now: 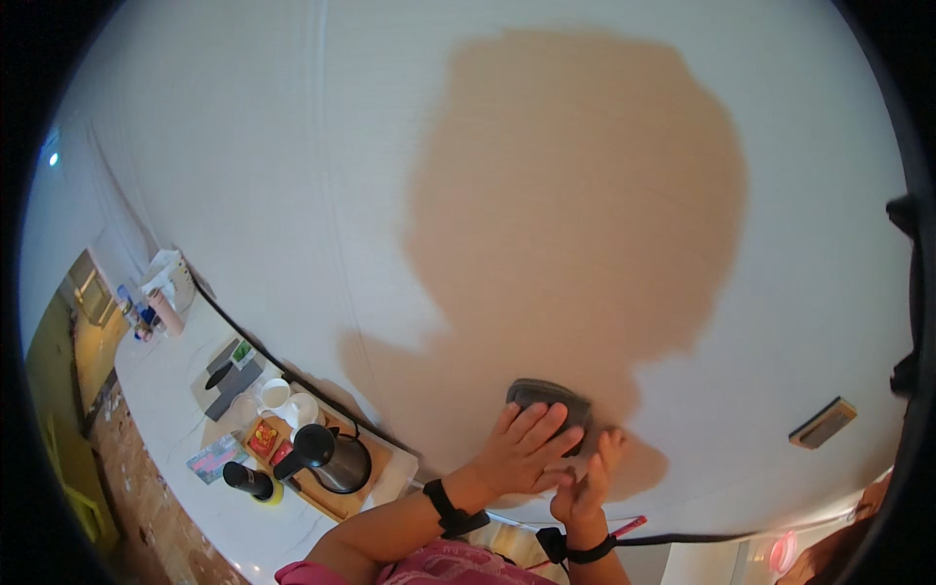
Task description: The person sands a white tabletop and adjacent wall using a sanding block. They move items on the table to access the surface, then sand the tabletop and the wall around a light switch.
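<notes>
A dark grey, rounded flat thing (549, 392) rests against the pale surface (361, 117); its kind is hard to make out. My left hand (517, 456) lies over its near part, fingers stretched out and covering some of it. Close by on the right, my right hand (586, 489) is turned partly on edge with its fingers extended. Nothing shows in its grasp. Both wrists carry black bands. A large brown shadow spreads over the pale surface beyond my hands.
On a white marbled counter (180, 395) at the left stands a wooden tray (336, 502) with a metal jug (341, 463) and white cups (276, 393). A black-topped bottle (248, 481) is beside it. A narrow rectangular block (823, 423) lies at the right.
</notes>
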